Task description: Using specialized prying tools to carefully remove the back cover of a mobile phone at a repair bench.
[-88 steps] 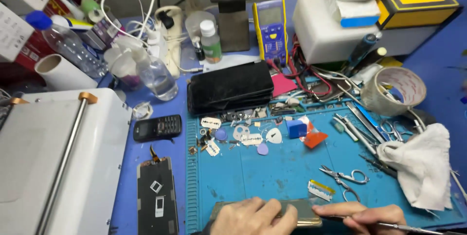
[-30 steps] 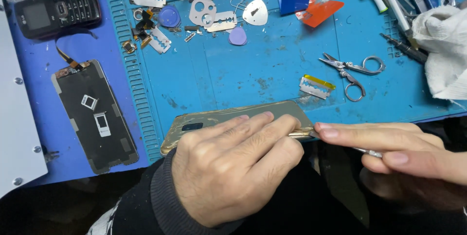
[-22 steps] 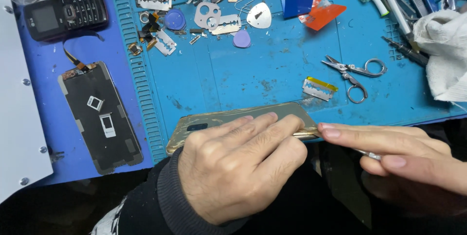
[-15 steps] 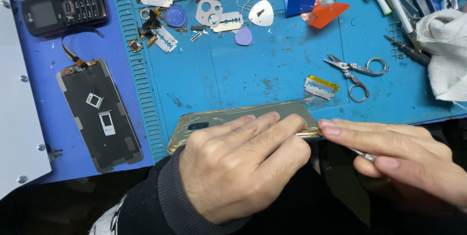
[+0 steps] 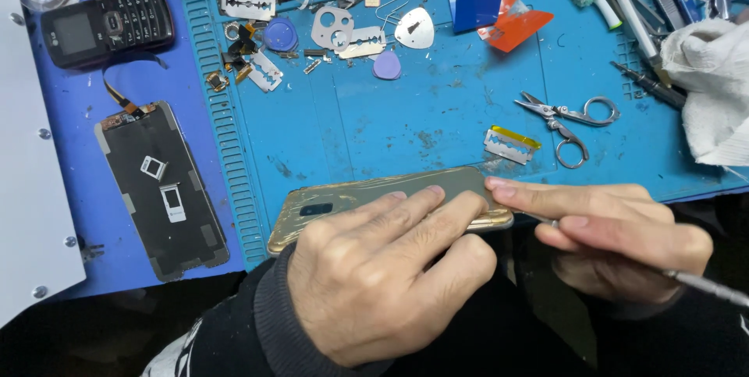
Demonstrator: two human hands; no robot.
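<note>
Gold glossy phone (image 5: 367,193) lies flat under left hand (image 5: 382,283), thin metal tool (image 5: 702,283) alongside.

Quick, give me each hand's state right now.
Left hand: flat, fingers pressing down the gold phone, not gripping it.
Right hand: closed on a thin metal tool at the phone's edge.

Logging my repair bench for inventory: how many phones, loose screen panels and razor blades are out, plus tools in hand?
Phones: 2, black keypad phone, gold smartphone under left hand
Loose black screen panel: 1
Steel razor blades: 4
Thin metal tool in right hand: 1
Total: 8
</note>
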